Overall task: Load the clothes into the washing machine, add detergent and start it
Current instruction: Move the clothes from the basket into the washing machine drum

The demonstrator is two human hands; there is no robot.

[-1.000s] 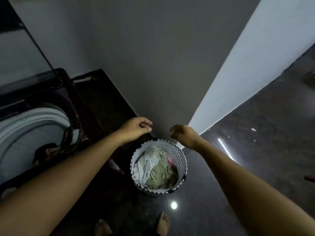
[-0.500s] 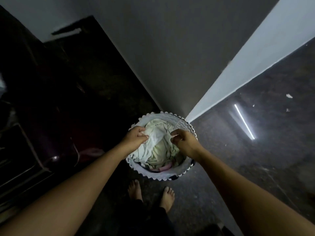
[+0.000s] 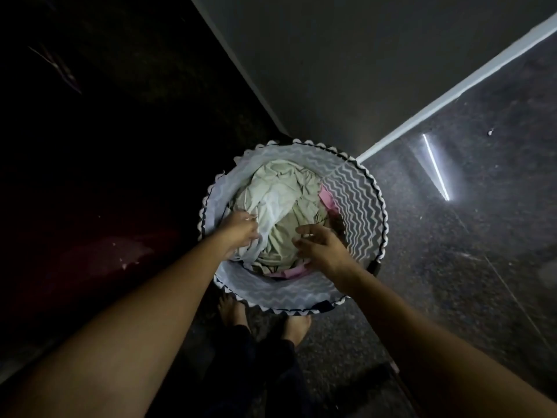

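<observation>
The laundry basket (image 3: 357, 203) is round and made of soft fabric, with a grey and white zigzag print on its wall and a rim cut in small scallops. It stands on the floor (image 3: 452, 267) close against the corner of a plain grey wall (image 3: 346, 70), just in front of the person's bare feet (image 3: 297, 327). The floor is dark polished stone with fine speckles, and it mirrors one thin bright strip of light (image 3: 435, 167).

The clothes (image 3: 280, 188) are all in the basket and fill it about half. They are crumpled and full of soft creases. Most of the heap is pale greenish-cream cloth. A white cloth (image 3: 271, 212) lies across it from the middle to the left side. A pink piece (image 3: 327, 200) shows at the right wall, and some pink also shows at the near edge.

The left hand (image 3: 239, 229) is down in the basket at its left side, fingers curled into the white cloth and gripping a fold of it. The right hand (image 3: 322, 245) is low over the near right part of the heap, its fingers loosely spread and holding nothing. Whether it touches the fabric, I cannot tell.
</observation>
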